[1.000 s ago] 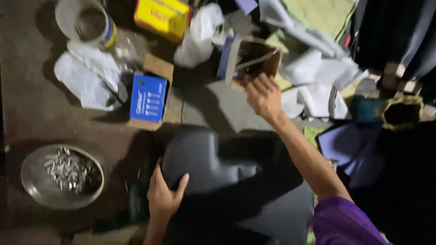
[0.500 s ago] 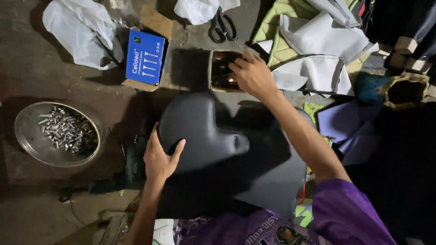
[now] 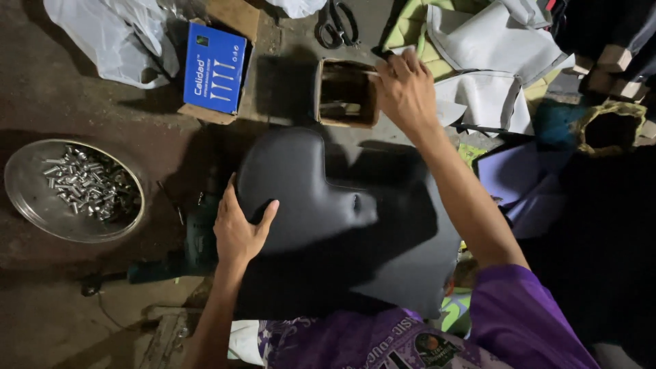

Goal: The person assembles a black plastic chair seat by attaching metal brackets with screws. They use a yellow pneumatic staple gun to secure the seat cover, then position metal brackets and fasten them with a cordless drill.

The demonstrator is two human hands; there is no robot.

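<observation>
Left hand (image 3: 239, 232) lies flat, fingers spread, on the black moulded seat (image 3: 307, 205) at centre, pinning it steady on the floor. Right hand (image 3: 406, 89) reaches to 12 o'clock, fingers curled loosely over the small cardboard box (image 3: 345, 92); grip contents cannot be told.

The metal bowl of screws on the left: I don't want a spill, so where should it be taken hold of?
Probably by the bare rim of the metal bowl, from its left side. It is shallow and wide, with the screws piled mid-bowl, so lift it level.
</observation>
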